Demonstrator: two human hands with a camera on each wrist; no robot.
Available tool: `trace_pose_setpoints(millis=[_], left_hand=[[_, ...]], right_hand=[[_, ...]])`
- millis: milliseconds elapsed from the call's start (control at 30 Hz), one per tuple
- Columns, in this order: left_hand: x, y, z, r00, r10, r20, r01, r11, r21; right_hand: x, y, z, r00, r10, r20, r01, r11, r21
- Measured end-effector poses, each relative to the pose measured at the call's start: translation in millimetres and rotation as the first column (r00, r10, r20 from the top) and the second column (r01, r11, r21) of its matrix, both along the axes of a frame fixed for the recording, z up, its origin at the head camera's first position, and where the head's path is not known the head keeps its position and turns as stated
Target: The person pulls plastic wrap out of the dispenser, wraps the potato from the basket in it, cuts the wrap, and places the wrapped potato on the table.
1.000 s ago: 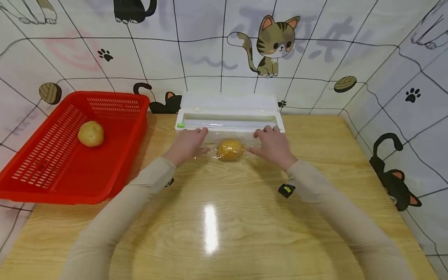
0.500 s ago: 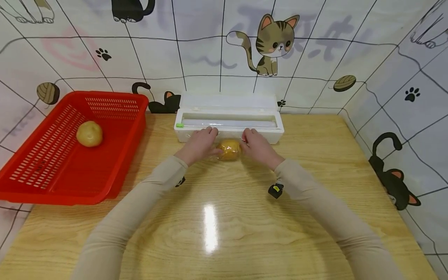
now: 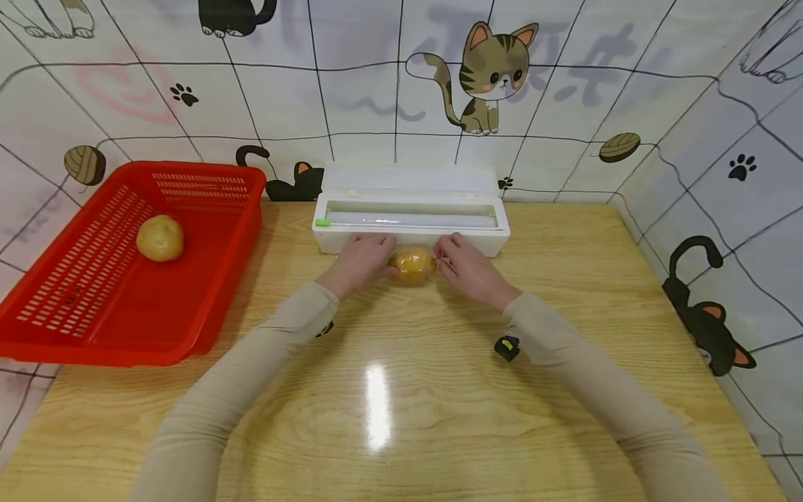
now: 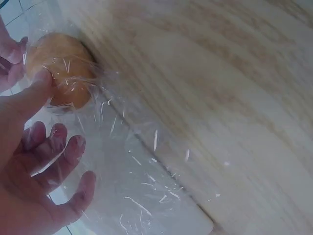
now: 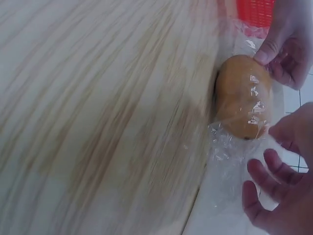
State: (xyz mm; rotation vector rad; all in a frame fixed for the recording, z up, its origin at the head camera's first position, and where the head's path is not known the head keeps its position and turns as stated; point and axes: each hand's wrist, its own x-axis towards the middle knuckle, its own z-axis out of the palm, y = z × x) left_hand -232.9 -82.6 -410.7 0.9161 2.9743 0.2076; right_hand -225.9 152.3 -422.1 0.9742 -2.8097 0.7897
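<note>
A yellow potato (image 3: 414, 265) under clear plastic wrap (image 4: 110, 110) lies on the table, right in front of a white cling film box (image 3: 486, 242). My left hand (image 3: 362, 263) is at its left end. In the left wrist view that thumb (image 4: 41, 83) presses the potato through the film, the other fingers loosely bent apart from it. At the opposite end, my right hand (image 3: 467, 268) pinches the wrap between thumb and forefinger, its other fingers spread in the right wrist view. Loose film fans out beyond both ends of the potato.
A red plastic basket (image 3: 216, 307) stands on the left with one bare potato (image 3: 159, 238) in it. The box's lid (image 3: 410, 180) is up, showing the film roll (image 3: 410, 220) and a green slider (image 3: 323, 223). A cat-print sheet (image 3: 364, 101) hangs behind.
Both hands have come inward from the film's outer parts to the potato's two ends. The wrap has drawn in around the potato. Basket and box have stayed put.
</note>
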Motion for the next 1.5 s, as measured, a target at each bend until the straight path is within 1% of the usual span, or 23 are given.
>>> trace_pose_setpoints(millis=[100, 200, 300, 400, 533, 633, 700, 767, 800, 833, 867, 933, 967, 1033, 1067, 1133, 1200, 1233, 1300, 1333, 1367, 1433, 1500], left_hand=[[-0.5, 0.8, -1.6, 1.0, -0.011, -0.003, 0.01, 1.0, -0.014], [-1.7, 1.8, -3.0, 0.998, -0.047, -0.028, 0.046, 0.998, -0.035], [-2.8, 3.0, -3.4, 0.992, -0.107, -0.062, 0.103, 0.992, -0.075], [-3.2, 4.1, -2.2, 0.981, -0.165, -0.098, 0.152, 0.98, -0.127], [-2.5, 5.4, 1.2, 0.959, -0.225, -0.169, 0.184, 0.956, -0.226], [-1.0, 6.2, 1.9, 0.933, -0.274, -0.235, 0.197, 0.932, -0.303], [0.5, 6.0, 0.1, 0.914, -0.301, -0.272, 0.198, 0.916, -0.348], [2.8, 4.6, -2.8, 0.894, -0.327, -0.307, 0.193, 0.899, -0.394], [4.0, 3.4, -4.7, 0.888, -0.332, -0.318, 0.188, 0.894, -0.407], [5.3, 2.1, -6.2, 0.89, -0.33, -0.314, 0.186, 0.892, -0.411], [6.7, 0.6, -7.2, 0.897, -0.325, -0.299, 0.186, 0.892, -0.412], [9.4, -3.2, -7.9, 0.921, -0.298, -0.252, 0.194, 0.91, -0.366], [10.3, -5.5, -8.3, 0.939, -0.272, -0.211, 0.197, 0.927, -0.319], [12.2, -11.6, -7.7, 0.967, -0.227, -0.115, 0.201, 0.958, -0.206], [12.9, -15.3, -8.0, 0.974, -0.214, -0.07, 0.201, 0.966, -0.16], [14.3, -23.5, -9.7, 0.979, -0.202, 0.013, 0.203, 0.975, -0.093], [16.3, -31.4, -11.3, 0.974, -0.212, 0.08, 0.217, 0.974, -0.064], [17.0, -34.5, -12.4, 0.969, -0.223, 0.103, 0.229, 0.972, -0.052], [17.3, -38.4, -13.6, 0.962, -0.24, 0.128, 0.241, 0.971, 0.012], [17.9, -39.4, -12.6, 0.962, -0.237, 0.135, 0.23, 0.971, 0.062], [18.0, -39.5, -11.6, 0.965, -0.224, 0.135, 0.209, 0.971, 0.114], [16.1, -37.8, -8.6, 0.978, -0.186, 0.094, 0.163, 0.963, 0.215], [13.6, -33.6, -4.1, 0.99, -0.138, 0.026, 0.125, 0.952, 0.28]], right_hand=[[0.3, 4.0, -0.7, 0.996, 0.055, -0.073, -0.051, 0.998, 0.046], [1.8, 6.2, -0.9, 0.983, 0.087, -0.159, -0.065, 0.988, 0.138], [4.4, 6.2, 0.0, 0.971, 0.104, -0.216, -0.047, 0.966, 0.253], [7.6, 3.9, 2.2, 0.964, 0.114, -0.242, -0.016, 0.929, 0.371], [12.1, -0.7, 4.3, 0.943, 0.151, -0.296, 0.021, 0.862, 0.506], [15.6, -3.6, 3.9, 0.906, 0.212, -0.365, 0.04, 0.817, 0.576], [17.7, -5.5, 2.7, 0.88, 0.25, -0.404, 0.05, 0.797, 0.602], [19.9, -7.4, 1.6, 0.86, 0.276, -0.428, 0.058, 0.781, 0.621], [21.1, -8.1, 1.0, 0.861, 0.278, -0.426, 0.058, 0.777, 0.626], [22.3, -8.9, 0.5, 0.864, 0.276, -0.42, 0.059, 0.774, 0.631], [23.6, -9.5, 0.4, 0.873, 0.269, -0.408, 0.055, 0.775, 0.629], [26.5, -9.6, 0.8, 0.904, 0.237, -0.355, 0.041, 0.78, 0.625], [27.9, -9.0, 1.4, 0.924, 0.214, -0.318, 0.029, 0.788, 0.616], [30.2, -6.0, 2.8, 0.957, 0.173, -0.232, 0.0, 0.802, 0.598], [31.3, -3.4, 3.7, 0.969, 0.159, -0.189, -0.02, 0.812, 0.583], [32.4, 4.1, 5.3, 0.987, 0.144, -0.076, -0.08, 0.835, 0.544], [32.0, 14.4, 5.7, 0.988, 0.151, 0.039, -0.151, 0.863, 0.482], [31.2, 19.9, 6.0, 0.982, 0.159, 0.103, -0.188, 0.884, 0.428], [28.9, 30.3, 7.6, 0.96, 0.161, 0.229, -0.225, 0.931, 0.288], [27.2, 34.8, 8.3, 0.951, 0.163, 0.262, -0.222, 0.951, 0.216], [25.1, 38.6, 8.9, 0.947, 0.158, 0.28, -0.207, 0.966, 0.157], [20.8, 42.3, 11.7, 0.949, 0.133, 0.286, -0.156, 0.986, 0.058], [16.6, 42.0, 13.4, 0.968, 0.082, 0.236, -0.097, 0.994, 0.05]])
